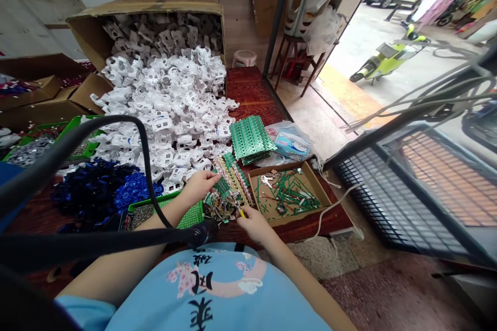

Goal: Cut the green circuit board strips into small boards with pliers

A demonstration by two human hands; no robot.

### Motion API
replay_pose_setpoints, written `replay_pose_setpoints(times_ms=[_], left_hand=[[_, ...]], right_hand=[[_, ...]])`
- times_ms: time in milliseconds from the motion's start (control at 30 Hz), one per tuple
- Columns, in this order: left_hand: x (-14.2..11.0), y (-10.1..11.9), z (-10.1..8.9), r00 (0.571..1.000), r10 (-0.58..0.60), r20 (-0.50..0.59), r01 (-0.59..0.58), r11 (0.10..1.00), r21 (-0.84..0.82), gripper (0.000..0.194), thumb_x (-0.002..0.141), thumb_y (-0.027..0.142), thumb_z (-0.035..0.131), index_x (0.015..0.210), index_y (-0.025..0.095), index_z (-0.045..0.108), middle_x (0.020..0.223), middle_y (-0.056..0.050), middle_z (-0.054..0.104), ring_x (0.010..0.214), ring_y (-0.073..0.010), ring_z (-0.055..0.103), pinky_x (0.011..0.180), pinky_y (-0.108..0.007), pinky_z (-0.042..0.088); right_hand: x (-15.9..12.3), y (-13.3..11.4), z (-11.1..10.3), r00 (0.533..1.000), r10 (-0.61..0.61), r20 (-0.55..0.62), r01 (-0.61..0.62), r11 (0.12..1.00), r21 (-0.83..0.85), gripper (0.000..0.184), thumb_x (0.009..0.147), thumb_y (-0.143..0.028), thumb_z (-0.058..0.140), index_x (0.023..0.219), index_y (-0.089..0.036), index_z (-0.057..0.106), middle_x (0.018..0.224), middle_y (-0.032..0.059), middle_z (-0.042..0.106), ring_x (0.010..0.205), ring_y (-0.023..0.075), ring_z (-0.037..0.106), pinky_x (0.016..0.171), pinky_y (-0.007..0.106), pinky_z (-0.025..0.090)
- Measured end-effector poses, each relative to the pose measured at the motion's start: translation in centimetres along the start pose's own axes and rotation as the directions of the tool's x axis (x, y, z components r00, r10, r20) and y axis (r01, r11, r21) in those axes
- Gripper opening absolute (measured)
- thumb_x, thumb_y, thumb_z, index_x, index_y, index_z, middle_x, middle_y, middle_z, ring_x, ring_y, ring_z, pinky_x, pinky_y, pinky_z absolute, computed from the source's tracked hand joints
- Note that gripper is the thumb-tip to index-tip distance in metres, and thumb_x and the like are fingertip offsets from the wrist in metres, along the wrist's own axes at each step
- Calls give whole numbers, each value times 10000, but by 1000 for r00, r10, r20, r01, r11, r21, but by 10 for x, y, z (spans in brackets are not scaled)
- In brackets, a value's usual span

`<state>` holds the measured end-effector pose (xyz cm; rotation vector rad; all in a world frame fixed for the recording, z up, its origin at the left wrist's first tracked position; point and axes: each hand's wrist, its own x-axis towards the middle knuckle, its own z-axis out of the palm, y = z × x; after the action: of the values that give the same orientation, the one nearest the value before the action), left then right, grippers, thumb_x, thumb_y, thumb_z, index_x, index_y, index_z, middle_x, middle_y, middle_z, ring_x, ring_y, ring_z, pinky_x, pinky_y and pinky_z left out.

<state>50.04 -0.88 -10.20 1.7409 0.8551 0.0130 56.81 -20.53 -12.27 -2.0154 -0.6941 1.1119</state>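
My left hand pinches the edge of a small green circuit board above a pile of loose boards and parts. Close by on the right, my right hand is closed around a small tool with a yellow handle. The tool's tip points toward the board, but its exact kind is too small to make out. Behind the pile, strips of circuit boards lie side by side. A stack of green circuit board panels sits just beyond them.
White plastic housings spill from a large cardboard box. Blue plastic parts and a green tray lie to the left. A shallow cardboard tray at right holds wires and keys. Black bars cross the near left.
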Motion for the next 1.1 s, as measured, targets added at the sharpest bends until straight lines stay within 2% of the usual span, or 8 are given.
replay_pose_setpoints(times_ms=[133, 200, 300, 400, 567, 733, 967, 1100], left_hand=[[-3, 1, 1, 999, 50, -3, -50, 998, 44, 407, 673, 531, 542, 783, 146, 616, 557, 10, 536, 474, -112, 501, 456, -215, 357], [-2, 1, 0, 998, 57, -20, -57, 998, -5, 423, 664, 536, 553, 810, 145, 620, 598, 6, 558, 487, -107, 498, 468, -216, 368], [4, -2, -4, 999, 13, -48, -21, 984, -175, 412, 629, 499, 611, 801, 125, 618, 715, -15, 586, 552, -102, 507, 533, -224, 416], [8, -6, -7, 998, -55, -5, 50, 933, -357, 383, 598, 446, 663, 763, 108, 595, 739, -22, 570, 582, -92, 498, 583, -238, 443], [6, -8, -1, 987, -115, 111, 153, 879, -451, 319, 607, 370, 681, 753, 108, 570, 669, -9, 555, 568, -84, 495, 589, -236, 436], [2, 0, 4, 977, -112, 179, 181, 881, -437, 286, 600, 350, 682, 719, 111, 580, 655, -3, 548, 576, -90, 501, 593, -247, 437], [1, 0, 6, 983, -86, 161, 144, 906, -398, 306, 574, 386, 685, 675, 112, 595, 645, 2, 537, 559, -86, 489, 595, -255, 449], [-6, 11, 9, 992, -33, 121, 56, 980, -190, 320, 608, 415, 644, 739, 123, 627, 598, 14, 541, 512, -89, 490, 529, -222, 408]], right_hand=[[4, 11, 3, 999, 34, 31, -35, 999, 14, 172, 632, -243, 450, 751, -156, 537, 670, 0, 515, 630, 126, 435, 583, 228, 302], [4, 16, 4, 997, 61, 48, -62, 998, 22, 164, 636, -247, 448, 733, -147, 534, 656, 3, 512, 624, 127, 434, 580, 232, 303], [0, 19, 4, 995, 73, 68, -77, 995, 62, 202, 654, -257, 446, 787, -138, 541, 710, 20, 540, 682, 145, 468, 618, 242, 329], [-6, 17, 2, 995, 65, 75, -74, 990, 120, 286, 646, -262, 477, 889, -128, 547, 831, 51, 569, 791, 180, 490, 699, 268, 348], [-11, 8, -4, 996, 39, 74, -57, 966, 253, 324, 653, -270, 484, 940, -136, 552, 867, 44, 570, 816, 180, 490, 748, 279, 350], [-11, 1, -6, 996, -2, 94, -25, 956, 293, 274, 669, -273, 477, 906, -166, 563, 782, 6, 550, 738, 148, 474, 711, 260, 345], [-10, -7, -8, 999, -36, 30, 32, 993, 110, 200, 645, -216, 432, 779, -158, 569, 664, -7, 526, 658, 136, 450, 633, 229, 331], [-3, 0, -4, 1000, -9, -2, 9, 1000, 30, 195, 641, -196, 425, 763, -155, 571, 685, 10, 557, 666, 143, 478, 637, 231, 342]])
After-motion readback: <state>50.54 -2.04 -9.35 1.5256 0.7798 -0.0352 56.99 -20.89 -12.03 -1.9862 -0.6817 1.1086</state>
